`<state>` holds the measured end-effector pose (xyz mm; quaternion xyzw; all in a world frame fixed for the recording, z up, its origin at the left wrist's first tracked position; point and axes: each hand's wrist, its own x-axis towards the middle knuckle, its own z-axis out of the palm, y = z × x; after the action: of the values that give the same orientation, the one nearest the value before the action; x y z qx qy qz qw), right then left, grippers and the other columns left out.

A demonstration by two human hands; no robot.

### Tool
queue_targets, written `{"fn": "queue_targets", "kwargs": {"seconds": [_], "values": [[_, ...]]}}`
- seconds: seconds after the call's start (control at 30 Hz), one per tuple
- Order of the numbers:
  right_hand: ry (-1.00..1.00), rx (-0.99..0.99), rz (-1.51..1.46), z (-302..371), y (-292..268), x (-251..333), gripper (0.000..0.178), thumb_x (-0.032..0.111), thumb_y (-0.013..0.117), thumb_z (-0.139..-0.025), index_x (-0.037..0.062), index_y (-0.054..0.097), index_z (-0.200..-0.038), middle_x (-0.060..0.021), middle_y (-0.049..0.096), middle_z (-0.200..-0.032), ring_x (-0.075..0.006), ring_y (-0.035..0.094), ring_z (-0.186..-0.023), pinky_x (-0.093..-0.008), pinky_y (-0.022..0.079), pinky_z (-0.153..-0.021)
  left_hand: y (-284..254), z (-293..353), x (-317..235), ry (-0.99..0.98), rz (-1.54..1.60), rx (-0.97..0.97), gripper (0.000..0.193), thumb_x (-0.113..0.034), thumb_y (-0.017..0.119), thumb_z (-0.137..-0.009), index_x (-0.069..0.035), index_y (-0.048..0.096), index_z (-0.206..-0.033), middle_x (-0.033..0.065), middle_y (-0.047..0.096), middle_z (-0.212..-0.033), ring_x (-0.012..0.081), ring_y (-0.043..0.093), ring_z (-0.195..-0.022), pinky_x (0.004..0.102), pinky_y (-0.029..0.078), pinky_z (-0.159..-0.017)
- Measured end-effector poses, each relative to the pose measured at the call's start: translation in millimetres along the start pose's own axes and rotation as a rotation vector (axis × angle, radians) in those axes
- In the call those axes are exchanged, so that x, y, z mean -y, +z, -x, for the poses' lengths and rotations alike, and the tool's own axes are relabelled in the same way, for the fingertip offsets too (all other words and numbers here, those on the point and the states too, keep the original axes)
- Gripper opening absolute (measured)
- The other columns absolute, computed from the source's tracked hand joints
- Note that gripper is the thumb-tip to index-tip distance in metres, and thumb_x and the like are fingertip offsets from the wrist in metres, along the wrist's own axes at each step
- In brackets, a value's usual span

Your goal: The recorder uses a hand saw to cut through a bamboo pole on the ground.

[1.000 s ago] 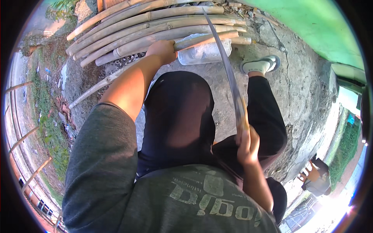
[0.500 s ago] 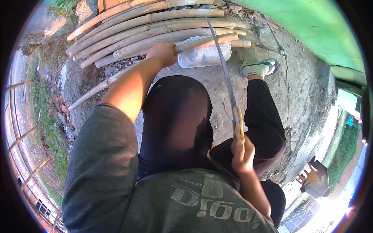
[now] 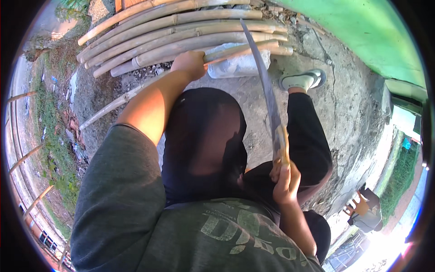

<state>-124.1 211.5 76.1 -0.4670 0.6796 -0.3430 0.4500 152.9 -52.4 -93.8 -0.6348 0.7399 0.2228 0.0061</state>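
My left hand (image 3: pixel 188 64) is closed round a long bamboo pole (image 3: pixel 226 53), gripping it close to its right end. That end lies over a whitish block (image 3: pixel 233 69) that looks wrapped in plastic, while the thinner end slants down to the left. In my right hand (image 3: pixel 287 182) is a handsaw (image 3: pixel 266 88), held by its yellowish handle. Its long tapering blade points away from me and crosses the pole near the right end. Whether the teeth touch the pole, I cannot tell.
Several bamboo poles (image 3: pixel 181 35) lie side by side beyond the block. My sandalled foot (image 3: pixel 302 80) is on the cracked concrete (image 3: pixel 317 118) at right. A green wall (image 3: pixel 362 31) rises at far right, and another person (image 3: pixel 366 209) is at the right edge.
The saw blade has tilted, showing more of its flat side, and its handle end has shifted slightly right and nearer with my right hand. My left hand stays on the pole.
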Motion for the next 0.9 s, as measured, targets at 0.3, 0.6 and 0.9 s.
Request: {"fn": "queue_targets", "kwargs": {"seconds": [0.3,0.6,0.9], "values": [[-0.003,0.053,-0.024,-88.7,0.8,11.6,0.044,0.037,0.044,-0.106,0.0042,0.052,-0.077,0.0042,0.043,-0.060,-0.0052,0.037,-0.054,-0.0268,0.030,-0.048,16.9,-4.7,-1.8,0.075,-0.015,0.008,0.027,-0.030,0.064,-0.086,-0.008,0.067,-0.101,0.0183,0.072,-0.096,0.0397,0.068,-0.093,0.0503,0.055,-0.082],[-0.137,0.011,0.240,-141.6,27.0,20.5,0.046,0.038,0.047,-0.105,0.0019,0.054,-0.077,0.0017,0.044,-0.060,-0.0078,0.039,-0.057,-0.0296,0.033,-0.051,6.3,-23.9,-18.0,-0.012,0.092,0.027,0.026,-0.028,0.066,-0.085,-0.008,0.067,-0.101,0.0186,0.072,-0.094,0.0392,0.069,-0.089,0.0509,0.055,-0.079],[-0.106,0.095,0.203,-32.8,-11.4,8.0,0.042,0.030,0.046,-0.104,-0.0018,0.055,-0.078,-0.0013,0.048,-0.060,-0.0093,0.045,-0.057,-0.0296,0.035,-0.051,12.0,2.5,-4.6,0.013,-0.014,-0.045,0.031,-0.030,0.066,-0.085,-0.009,0.065,-0.108,0.0167,0.072,-0.094,0.0387,0.069,-0.089,0.0498,0.056,-0.080]]}}
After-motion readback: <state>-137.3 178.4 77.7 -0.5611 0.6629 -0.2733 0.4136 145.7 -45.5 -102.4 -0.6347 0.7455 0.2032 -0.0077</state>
